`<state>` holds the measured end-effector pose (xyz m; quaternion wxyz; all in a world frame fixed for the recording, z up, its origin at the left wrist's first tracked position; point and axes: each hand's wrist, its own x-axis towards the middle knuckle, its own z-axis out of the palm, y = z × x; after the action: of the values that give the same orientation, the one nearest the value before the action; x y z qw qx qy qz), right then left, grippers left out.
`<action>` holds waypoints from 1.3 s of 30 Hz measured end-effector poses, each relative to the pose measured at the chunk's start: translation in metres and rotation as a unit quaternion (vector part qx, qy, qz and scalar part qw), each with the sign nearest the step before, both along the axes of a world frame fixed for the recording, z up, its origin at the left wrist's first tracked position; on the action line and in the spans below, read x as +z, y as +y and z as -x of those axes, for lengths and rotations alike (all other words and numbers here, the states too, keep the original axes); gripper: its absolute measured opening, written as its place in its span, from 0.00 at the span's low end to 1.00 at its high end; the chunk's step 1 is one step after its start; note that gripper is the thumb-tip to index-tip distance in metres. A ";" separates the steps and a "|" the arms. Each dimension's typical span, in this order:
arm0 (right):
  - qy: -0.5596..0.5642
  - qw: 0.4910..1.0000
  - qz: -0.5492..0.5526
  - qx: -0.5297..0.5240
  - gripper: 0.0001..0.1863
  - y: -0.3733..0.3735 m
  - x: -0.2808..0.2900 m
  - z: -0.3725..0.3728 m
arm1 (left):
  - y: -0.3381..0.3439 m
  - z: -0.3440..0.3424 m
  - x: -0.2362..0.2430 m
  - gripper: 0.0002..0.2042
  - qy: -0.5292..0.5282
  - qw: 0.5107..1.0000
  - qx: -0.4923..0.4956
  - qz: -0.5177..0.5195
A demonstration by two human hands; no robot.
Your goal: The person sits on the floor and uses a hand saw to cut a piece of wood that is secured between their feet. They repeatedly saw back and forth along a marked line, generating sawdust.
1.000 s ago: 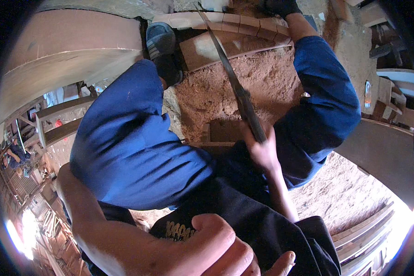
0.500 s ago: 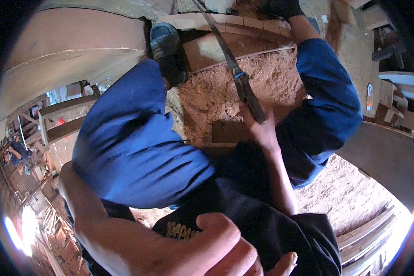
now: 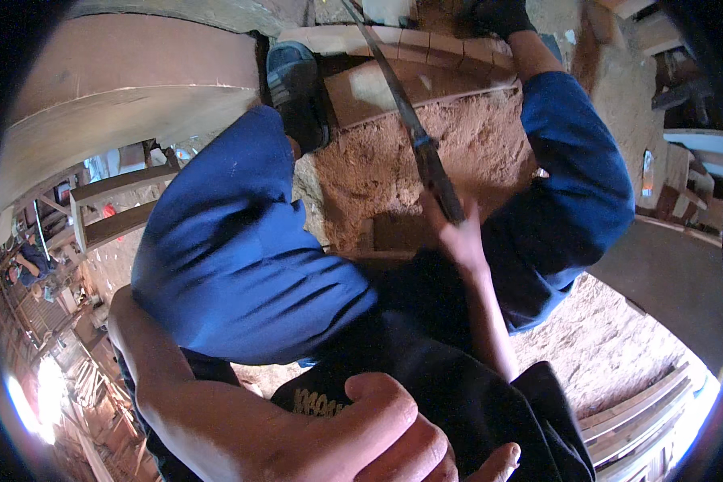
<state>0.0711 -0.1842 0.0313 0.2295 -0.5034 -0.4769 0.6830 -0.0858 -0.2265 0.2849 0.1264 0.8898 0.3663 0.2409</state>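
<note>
My right hand [image 3: 458, 237] is closed round the dark handle of a long tool with a narrow metal blade [image 3: 386, 72]. The blade slants away from me, up and slightly left, past the top edge of the view. It passes over a low curved wooden piece [image 3: 426, 84] between my feet. My left hand [image 3: 377, 438] is large and close at the bottom, its fingers curled over my dark top. The lower edge cuts off part of these fingers, so what they hold, if anything, is hidden.
Brown sawdust [image 3: 410, 153] covers the floor between my legs in blue trousers [image 3: 241, 249]. A large pale wooden slab [image 3: 145, 64] stands at the upper left. Stacked boards [image 3: 643, 418] lie at the lower right. A person [image 3: 30, 265] is far off at the left.
The tool and my right hand have shifted very slightly down, toward me. My left hand keeps nearly the same place and shape.
</note>
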 end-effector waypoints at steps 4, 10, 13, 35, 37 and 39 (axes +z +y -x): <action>-0.012 0.996 -0.086 0.021 0.06 -0.024 0.026 -0.035 | -0.003 -0.003 0.000 0.22 0.008 1.000 0.009 -0.011; -0.036 0.999 0.003 0.032 0.05 -0.006 0.010 -0.009 | -0.007 -0.007 -0.009 0.22 -0.007 1.000 0.004 -0.009; -0.023 0.999 -0.019 0.041 0.05 -0.004 0.012 -0.021 | -0.006 -0.009 -0.008 0.22 0.007 1.000 0.007 -0.017; -0.031 0.999 -0.035 0.019 0.09 0.021 0.032 0.000 | 0.004 -0.009 0.020 0.22 0.025 0.999 -0.026 -0.023; 0.000 1.000 -0.011 0.009 0.10 0.025 0.030 0.005 | 0.006 -0.010 0.023 0.22 0.021 1.000 -0.010 -0.008; -0.029 0.998 -0.046 0.023 0.09 0.015 0.036 -0.003 | -0.008 -0.021 0.017 0.20 -0.034 0.997 0.065 0.020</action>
<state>0.0739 -0.1694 0.0676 0.2225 -0.5007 -0.5257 0.6507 -0.0653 -0.2342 0.3019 0.1403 0.8526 0.4239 0.2714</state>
